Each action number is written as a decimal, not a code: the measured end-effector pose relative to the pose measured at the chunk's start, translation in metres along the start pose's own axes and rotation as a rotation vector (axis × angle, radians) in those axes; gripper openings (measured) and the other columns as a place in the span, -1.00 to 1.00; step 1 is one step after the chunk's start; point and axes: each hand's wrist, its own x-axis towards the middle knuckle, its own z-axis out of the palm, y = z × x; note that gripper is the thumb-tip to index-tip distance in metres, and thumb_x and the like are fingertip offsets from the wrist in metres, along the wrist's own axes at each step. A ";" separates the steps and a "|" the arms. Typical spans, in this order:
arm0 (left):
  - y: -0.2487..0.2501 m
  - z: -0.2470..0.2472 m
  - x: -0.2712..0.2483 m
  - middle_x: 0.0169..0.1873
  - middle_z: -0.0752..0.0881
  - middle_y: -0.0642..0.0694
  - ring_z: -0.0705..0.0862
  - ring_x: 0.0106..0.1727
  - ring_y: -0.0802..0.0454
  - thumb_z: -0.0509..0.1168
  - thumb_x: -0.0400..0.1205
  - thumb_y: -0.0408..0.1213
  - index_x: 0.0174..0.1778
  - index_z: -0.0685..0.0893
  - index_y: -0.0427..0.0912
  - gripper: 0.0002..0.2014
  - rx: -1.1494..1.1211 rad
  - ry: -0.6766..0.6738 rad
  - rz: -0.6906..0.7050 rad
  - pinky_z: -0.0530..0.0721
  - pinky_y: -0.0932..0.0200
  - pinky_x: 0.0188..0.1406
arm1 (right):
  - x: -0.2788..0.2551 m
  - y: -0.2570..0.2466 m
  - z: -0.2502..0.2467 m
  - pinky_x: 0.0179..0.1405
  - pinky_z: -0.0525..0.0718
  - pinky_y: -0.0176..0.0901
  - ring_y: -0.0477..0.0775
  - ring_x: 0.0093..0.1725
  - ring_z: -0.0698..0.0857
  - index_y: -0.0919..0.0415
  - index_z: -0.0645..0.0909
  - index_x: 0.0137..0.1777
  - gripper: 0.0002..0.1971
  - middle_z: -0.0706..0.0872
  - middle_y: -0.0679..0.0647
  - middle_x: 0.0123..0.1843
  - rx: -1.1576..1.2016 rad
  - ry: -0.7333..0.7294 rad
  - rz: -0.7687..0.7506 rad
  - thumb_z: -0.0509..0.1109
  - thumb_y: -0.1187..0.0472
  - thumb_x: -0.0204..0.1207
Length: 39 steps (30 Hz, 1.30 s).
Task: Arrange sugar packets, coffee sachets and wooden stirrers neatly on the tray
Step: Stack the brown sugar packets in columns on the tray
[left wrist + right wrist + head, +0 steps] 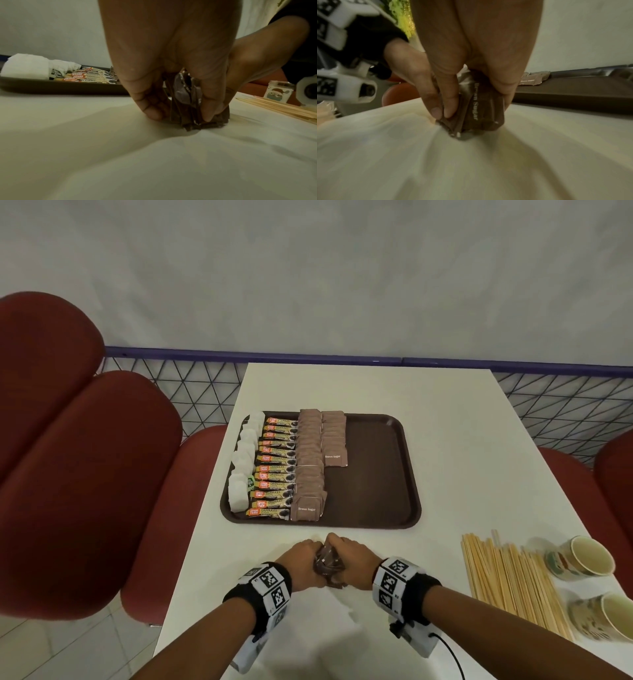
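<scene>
Hands, left (301,559) and right (352,558), clasp sugar packets (327,565) before tray (394,518) edge; right half bare

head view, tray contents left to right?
On the tray: white tea bags → coffee sachets → long brown sugar column → short brown sugar column → bare tray floor on the right.

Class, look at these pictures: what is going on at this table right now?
A person squares up a bunch of brown sugar packets on the white table, gripping it with the left hand and right hand. The tray already holds rows of coffee sachets and sugar. The wooden stirrers lie off the tray.
</scene>
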 end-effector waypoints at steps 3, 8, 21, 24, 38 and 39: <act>-0.006 -0.011 -0.002 -0.08 0.65 -0.05 0.61 -0.02 -0.01 0.54 0.38 -0.20 -0.07 0.51 -0.04 -0.66 -0.265 0.037 -0.008 0.53 0.22 -0.06 | 0.004 0.000 -0.020 -0.06 0.54 -0.11 0.05 -0.05 0.57 0.10 0.28 0.01 -0.54 0.62 0.14 0.00 0.136 -0.010 -0.011 0.51 0.35 0.31; -0.006 -0.027 -0.002 0.06 0.68 -0.33 0.67 0.05 -0.20 0.52 0.19 -0.16 0.09 0.58 -0.26 -0.43 -0.784 0.045 -0.070 0.65 -0.07 0.09 | 0.011 -0.006 -0.048 -0.53 0.58 -0.48 -0.15 -0.19 0.56 0.18 0.20 0.14 -0.46 0.52 -0.03 -0.10 0.485 -0.079 -0.010 0.46 0.52 0.37; -0.012 -0.044 -0.003 0.05 0.75 -0.24 0.77 -0.21 -0.08 0.31 0.57 -0.41 0.29 0.62 -0.16 -0.66 -1.374 0.040 -0.046 0.78 -0.09 -0.13 | 0.049 -0.022 -0.059 0.40 0.51 0.05 0.04 0.34 0.45 0.32 0.12 0.49 -0.32 0.43 0.12 0.28 0.506 -0.237 -0.119 0.37 0.53 0.44; -0.017 -0.044 -0.002 0.11 0.72 -0.33 0.73 -0.05 -0.19 0.37 0.48 -0.35 0.33 0.59 -0.21 -0.55 -1.441 0.085 -0.047 0.74 -0.16 -0.02 | 0.056 -0.022 -0.059 0.52 0.37 -0.05 -0.01 0.39 0.35 0.30 0.19 0.52 -0.33 0.31 0.08 0.29 0.441 -0.094 -0.203 0.41 0.45 0.46; -0.022 -0.044 0.004 0.23 0.69 -0.34 0.70 0.17 -0.28 0.39 0.45 -0.35 0.37 0.52 -0.18 -0.48 -1.556 0.194 -0.038 0.74 -0.21 0.03 | 0.064 -0.014 -0.039 0.17 0.61 -0.40 -0.14 0.17 0.63 0.33 0.36 0.41 -0.61 0.58 0.12 0.24 0.827 0.157 -0.279 0.20 0.48 0.60; -0.022 -0.043 0.004 0.23 0.68 -0.34 0.70 0.16 -0.27 0.40 0.44 -0.39 0.36 0.52 -0.19 -0.48 -1.555 0.190 -0.030 0.77 -0.16 -0.06 | 0.065 -0.014 -0.039 0.19 0.60 -0.38 -0.09 0.18 0.63 0.31 0.37 0.40 -0.62 0.59 0.13 0.24 0.835 0.175 -0.276 0.20 0.47 0.60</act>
